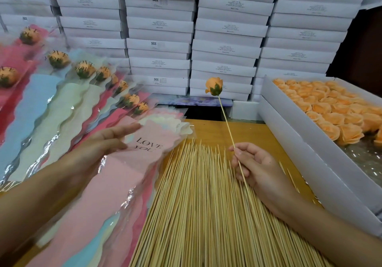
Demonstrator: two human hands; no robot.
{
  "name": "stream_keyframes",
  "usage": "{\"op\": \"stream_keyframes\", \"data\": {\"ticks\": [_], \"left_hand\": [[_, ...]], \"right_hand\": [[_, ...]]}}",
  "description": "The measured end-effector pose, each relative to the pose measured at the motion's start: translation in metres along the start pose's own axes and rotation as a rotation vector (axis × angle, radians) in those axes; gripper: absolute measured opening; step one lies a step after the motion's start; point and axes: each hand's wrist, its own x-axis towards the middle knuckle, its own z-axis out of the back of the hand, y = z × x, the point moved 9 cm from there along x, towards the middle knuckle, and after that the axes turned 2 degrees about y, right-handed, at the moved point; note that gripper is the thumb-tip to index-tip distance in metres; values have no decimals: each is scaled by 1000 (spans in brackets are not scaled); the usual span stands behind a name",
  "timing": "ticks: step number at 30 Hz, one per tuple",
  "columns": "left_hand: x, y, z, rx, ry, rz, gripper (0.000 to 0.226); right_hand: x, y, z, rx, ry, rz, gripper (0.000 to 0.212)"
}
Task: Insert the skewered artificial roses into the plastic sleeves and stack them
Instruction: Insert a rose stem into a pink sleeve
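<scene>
My right hand (pixel 256 167) pinches a bamboo skewer with an orange artificial rose (pixel 214 86) on its tip, held up and tilted away from me. My left hand (pixel 103 140) rests with straight fingers on the top pink "LOVE YOU" plastic sleeve (pixel 132 163) of a pile of empty sleeves at centre left. A fanned stack of sleeved roses (pixel 82 74) in pink, blue and cream sleeves lies at the far left.
A broad pile of loose bamboo skewers (pixel 196 204) covers the wooden table between my hands. A white box of orange rose heads (pixel 330 109) stands at the right. Stacked white cartons (pixel 225 39) form a wall behind.
</scene>
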Motion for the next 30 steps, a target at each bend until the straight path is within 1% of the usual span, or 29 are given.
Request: {"op": "stream_keyframes", "data": {"ticks": [3, 5, 10, 13, 15, 17, 19, 21, 23, 27, 30], "left_hand": [[-7, -21, -21, 65, 61, -130, 54], [-12, -31, -36, 38, 85, -178, 55], [-29, -25, -81, -129, 288, -115, 56], [-34, -10, -98, -89, 340, -85, 54], [-34, 1, -102, -51, 324, -53, 51], [-34, 7, -101, -5, 274, -39, 42], [-32, 5, -95, 76, 188, -88, 27], [-30, 3, -86, 105, 91, -125, 15], [-28, 2, -80, 137, 44, -150, 6], [-22, -1, -84, 173, 73, -206, 21], [-21, -1, -92, 187, 156, -228, 15]], "right_hand": [[1, 0, 2, 40, -19, 13, 15], [2, 0, 6, 49, -49, 26, 14], [4, 0, 15, 50, -122, 53, 12], [4, -1, 21, 67, -177, 56, 11], [3, -1, 24, 81, -198, 48, 12], [3, -3, 25, 71, -210, 31, 13], [2, -4, 26, 51, -213, 17, 14], [2, -3, 25, 37, -210, 14, 15], [2, -3, 25, 31, -210, 13, 14], [2, -3, 25, 27, -224, 13, 14], [2, -2, 24, 27, -227, 19, 14]]}}
